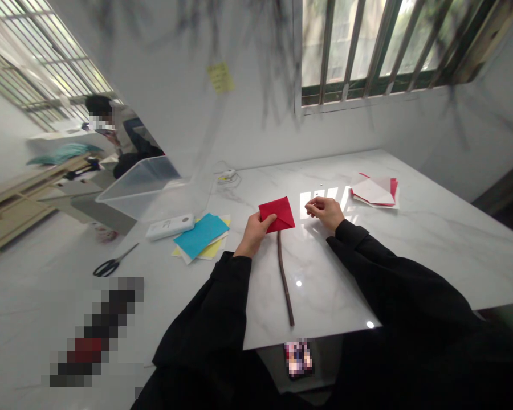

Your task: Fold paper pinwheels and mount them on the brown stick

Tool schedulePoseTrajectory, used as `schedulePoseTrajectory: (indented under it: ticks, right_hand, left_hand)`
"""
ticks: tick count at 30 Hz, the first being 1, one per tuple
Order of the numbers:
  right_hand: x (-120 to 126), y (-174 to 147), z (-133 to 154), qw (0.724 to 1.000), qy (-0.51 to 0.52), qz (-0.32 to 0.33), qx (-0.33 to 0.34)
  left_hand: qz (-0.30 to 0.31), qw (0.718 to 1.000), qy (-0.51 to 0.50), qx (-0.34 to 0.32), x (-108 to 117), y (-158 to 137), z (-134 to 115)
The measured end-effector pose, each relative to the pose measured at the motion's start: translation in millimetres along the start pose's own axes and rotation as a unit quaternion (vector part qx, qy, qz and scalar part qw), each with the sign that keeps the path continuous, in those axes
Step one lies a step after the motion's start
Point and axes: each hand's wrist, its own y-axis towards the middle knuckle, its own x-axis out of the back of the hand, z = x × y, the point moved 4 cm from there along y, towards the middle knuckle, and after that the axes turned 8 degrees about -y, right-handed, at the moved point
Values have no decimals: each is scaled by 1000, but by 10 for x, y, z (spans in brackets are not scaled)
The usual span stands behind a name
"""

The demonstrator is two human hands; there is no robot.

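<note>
A person in black sleeves sits at a white marbled desk (427, 245), the left hand (252, 232) gripping a small red envelope (285, 210) by its left side, thumb pressed flat across the creased face. The envelope is held above the desk, in front of the person. The right hand (325, 210) is raised just beside it, fingers bent and tips close together; from here, I cannot tell whether they pinch anything.

Below the envelope, a thin brown stick (284, 279) runs down toward the near edge of the desk, its top end meeting the paper's lower edge in view; whether the two touch is unclear.

To the left, blue paper (203, 236) lies over yellow and white sheets, next to a white case (170, 226). Black-handled scissors (106, 267) rest farther left, and a clear plastic bin (147, 193) stands behind the case. On the right, beyond the right hand, red and white papers (374, 191) overlap in a loose pile.

A yellow note (221, 77) clings to the wall, left of a barred window (378, 45). In the background at left, a co-worker (126, 128) sits near another window.
</note>
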Motion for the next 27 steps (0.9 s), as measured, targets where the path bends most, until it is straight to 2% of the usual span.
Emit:
schedulePoseTrajectory:
  ticks: [4, 7, 13, 16, 18, 21, 27]
  right_hand:
    - [-87, -106, 1, 992, 111, 47, -49]
    - [-123, -138, 48, 979, 178, 57, -81]
    - [-150, -174, 224, 963, 249, 58, -80]
    - [-159, -194, 314, 974, 218, 59, -27]
    - [-162, -218, 394, 985, 161, 50, 43]
    - [-194, -274, 496, 987, 86, 39, 132]
    - [-323, -323, 480, 985, 38, 65, 154]
  left_hand:
    - [5, 1000, -13, -5, -22, -11, -2]
    - [3, 1000, -4, -11, -23, -18, -6]
    - [-20, 999, 27, -23, 4, -17, -17]
    - [-20, 999, 32, -32, -20, -33, -27]
    - [-17, 999, 29, -36, -50, -53, -29]
    - [-3, 999, 15, -30, -109, -85, -22]
    - [27, 999, 8, -31, -195, -141, -42]
